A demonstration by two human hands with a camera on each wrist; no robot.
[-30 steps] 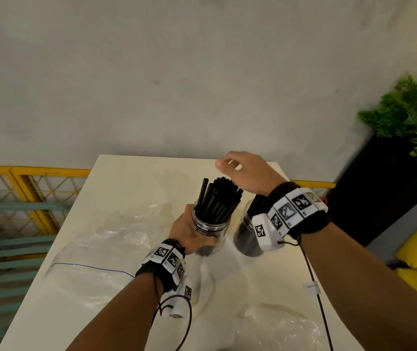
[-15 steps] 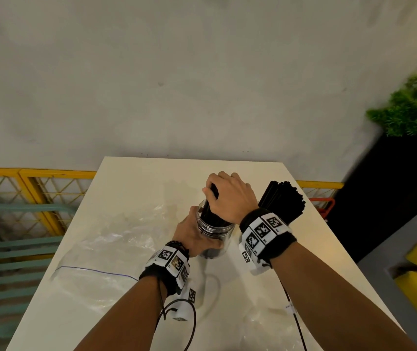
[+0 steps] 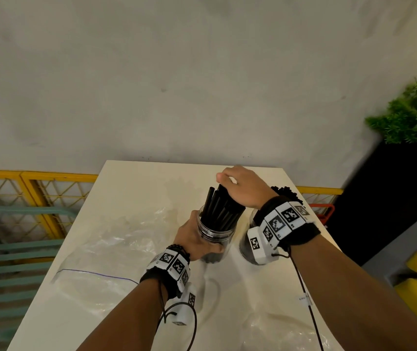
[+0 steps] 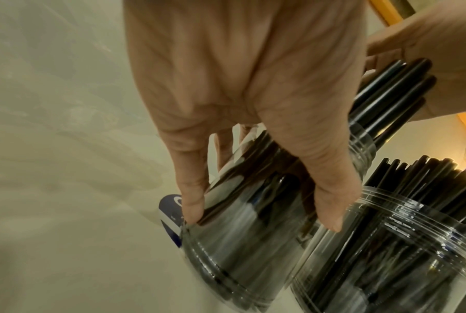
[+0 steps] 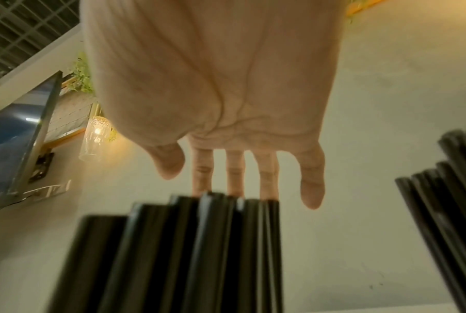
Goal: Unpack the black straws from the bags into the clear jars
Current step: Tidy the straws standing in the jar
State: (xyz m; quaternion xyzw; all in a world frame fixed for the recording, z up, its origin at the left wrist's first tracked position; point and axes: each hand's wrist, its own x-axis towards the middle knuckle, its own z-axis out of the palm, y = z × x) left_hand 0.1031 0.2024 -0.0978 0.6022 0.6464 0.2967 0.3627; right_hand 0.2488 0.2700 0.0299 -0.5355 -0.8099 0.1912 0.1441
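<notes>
My left hand [image 3: 202, 241] grips a clear jar [image 3: 217, 235] that stands on the white table [image 3: 136, 198]; thumb and fingers wrap its wall in the left wrist view [image 4: 253, 243]. A bundle of black straws [image 3: 223, 209] leans out of it. My right hand [image 3: 237, 183] lies over the straw tops with straight fingers [image 5: 234, 169] touching them. A second clear jar [image 3: 245, 249], also packed with black straws [image 3: 286, 192], stands just to the right, mostly hidden behind my right wrist. It nearly touches the first jar [image 4: 387, 254].
An empty clear zip bag [image 3: 95, 262] lies on the table's left half, another crumpled one [image 3: 278, 333] at the near edge. A yellow railing [image 3: 37, 193] runs behind the table on the left; a black planter with greenery [image 3: 405, 127] stands to the right.
Half a second ago my right hand was curled low over the straws at the jar mouth; it has now risen and flattened on their tops. The left hand keeps its hold on the jar.
</notes>
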